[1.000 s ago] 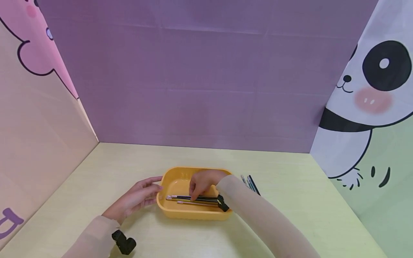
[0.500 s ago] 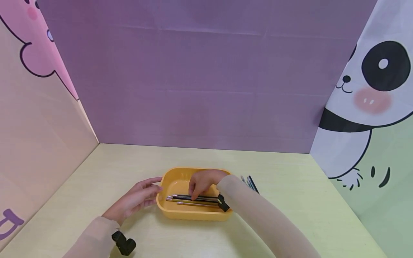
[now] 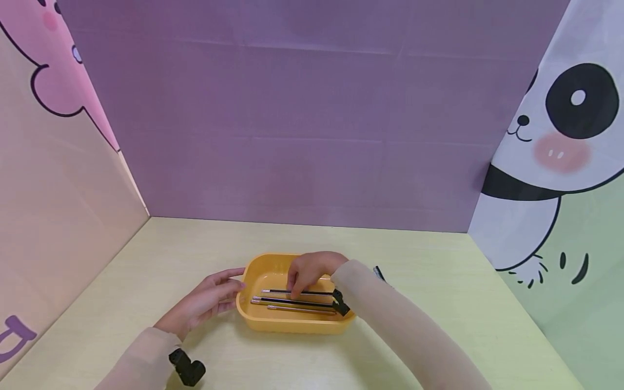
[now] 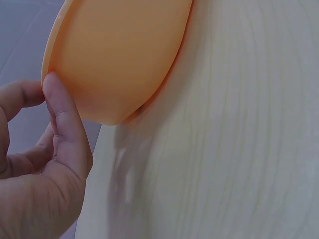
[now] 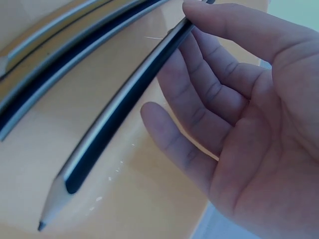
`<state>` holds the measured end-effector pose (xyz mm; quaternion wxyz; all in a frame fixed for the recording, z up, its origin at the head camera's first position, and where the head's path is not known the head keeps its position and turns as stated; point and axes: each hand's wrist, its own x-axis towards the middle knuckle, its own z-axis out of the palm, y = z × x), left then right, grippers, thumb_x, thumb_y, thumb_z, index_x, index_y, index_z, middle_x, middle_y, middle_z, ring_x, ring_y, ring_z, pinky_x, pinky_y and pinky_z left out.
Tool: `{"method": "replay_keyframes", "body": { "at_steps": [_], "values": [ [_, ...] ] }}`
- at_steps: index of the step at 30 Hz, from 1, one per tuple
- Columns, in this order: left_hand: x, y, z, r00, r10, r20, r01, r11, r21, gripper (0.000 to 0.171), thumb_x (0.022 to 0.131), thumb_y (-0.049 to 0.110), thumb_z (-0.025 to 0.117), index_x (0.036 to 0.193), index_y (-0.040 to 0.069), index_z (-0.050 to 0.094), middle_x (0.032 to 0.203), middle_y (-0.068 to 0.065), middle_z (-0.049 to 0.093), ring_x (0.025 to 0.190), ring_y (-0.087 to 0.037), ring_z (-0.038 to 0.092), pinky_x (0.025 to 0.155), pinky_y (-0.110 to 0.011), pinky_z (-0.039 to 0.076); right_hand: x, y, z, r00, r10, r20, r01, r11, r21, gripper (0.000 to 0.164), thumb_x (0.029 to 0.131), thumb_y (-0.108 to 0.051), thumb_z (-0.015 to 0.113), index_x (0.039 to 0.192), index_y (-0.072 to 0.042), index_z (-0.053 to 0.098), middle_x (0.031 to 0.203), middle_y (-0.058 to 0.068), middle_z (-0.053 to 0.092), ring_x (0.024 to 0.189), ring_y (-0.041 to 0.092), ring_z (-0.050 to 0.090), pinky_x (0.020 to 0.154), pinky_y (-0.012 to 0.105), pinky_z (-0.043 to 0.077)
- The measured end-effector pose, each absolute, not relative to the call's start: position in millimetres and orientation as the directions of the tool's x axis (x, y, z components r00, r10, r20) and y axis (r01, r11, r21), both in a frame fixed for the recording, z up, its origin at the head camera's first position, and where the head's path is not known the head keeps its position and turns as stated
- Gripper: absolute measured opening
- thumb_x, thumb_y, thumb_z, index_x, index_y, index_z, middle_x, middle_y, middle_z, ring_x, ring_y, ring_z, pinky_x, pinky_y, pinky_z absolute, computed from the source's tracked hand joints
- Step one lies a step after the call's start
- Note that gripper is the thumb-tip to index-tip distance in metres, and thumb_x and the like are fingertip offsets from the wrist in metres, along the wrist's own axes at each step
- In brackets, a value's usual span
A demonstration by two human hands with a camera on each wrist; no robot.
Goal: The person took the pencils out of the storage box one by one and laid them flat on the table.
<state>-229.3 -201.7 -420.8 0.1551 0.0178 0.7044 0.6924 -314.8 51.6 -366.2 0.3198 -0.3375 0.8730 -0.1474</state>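
My right hand (image 3: pixel 309 271) reaches into a yellow plastic tray (image 3: pixel 292 326). Its thumb and fingers pinch a black-and-silver pencil (image 5: pixel 119 112) near the far end; the sharpened tip points toward the near left in the right wrist view. Beside it in the tray lie more pencils, among them a dark one (image 5: pixel 75 52) and a gold one (image 5: pixel 47 37). My left hand (image 3: pixel 212 298) holds the tray's left end, thumb and finger at the rim (image 4: pixel 48 52) on either side.
Several pencils (image 3: pixel 379 273) lie on the pale wooden table (image 3: pixel 195 238) right of the tray, mostly hidden behind the right sleeve. A purple backdrop (image 3: pixel 312 135) stands behind, with printed side panels left and right.
My right hand has shifted slightly back and right, drawing one black-and-silver pencil away from the others in the tray. The left hand stays at the tray's end.
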Motion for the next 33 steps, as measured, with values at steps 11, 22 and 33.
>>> {"method": "replay_keyframes", "body": {
  "at_steps": [11, 22, 33],
  "values": [
    [-228, -200, -419, -0.947, 0.258, -0.189, -0.184, 0.047, 0.982, 0.067, 0.099, 0.016, 0.062, 0.153, -0.006, 0.028, 0.116, -0.016, 0.062, 0.097, -0.021, 0.066, 0.083, -0.031, 0.058, -317, 56, -357, -0.565, -0.697, -0.442, -0.488, 0.714, -0.502, 0.007, 0.090, -0.019, 0.076, 0.094, -0.014, 0.072, 0.085, -0.005, 0.067, 0.075, 0.011, 0.060, 0.074, 0.027, 0.055],
    [-230, -202, -421, -0.949, 0.254, -0.184, -0.182, 0.034, 0.983, 0.066, 0.098, 0.014, 0.061, 0.153, -0.006, 0.029, 0.113, -0.014, 0.063, 0.096, -0.020, 0.066, 0.082, -0.030, 0.058, -317, 61, -353, -0.558, -0.717, -0.418, -0.479, 0.689, -0.544, 0.005, 0.091, -0.018, 0.074, 0.093, -0.013, 0.071, 0.081, -0.003, 0.066, 0.073, 0.017, 0.059, 0.069, 0.024, 0.054],
    [-229, -201, -421, -0.951, 0.241, -0.194, -0.189, 0.042, 0.981, 0.066, 0.098, 0.014, 0.062, 0.153, -0.005, 0.030, 0.113, -0.014, 0.061, 0.093, -0.020, 0.065, 0.080, -0.028, 0.058, -316, 64, -346, -0.559, -0.722, -0.408, -0.486, 0.684, -0.543, 0.005, 0.093, -0.016, 0.072, 0.096, -0.012, 0.072, 0.082, -0.003, 0.067, 0.073, 0.017, 0.058, 0.071, 0.025, 0.055]
  ]
}}
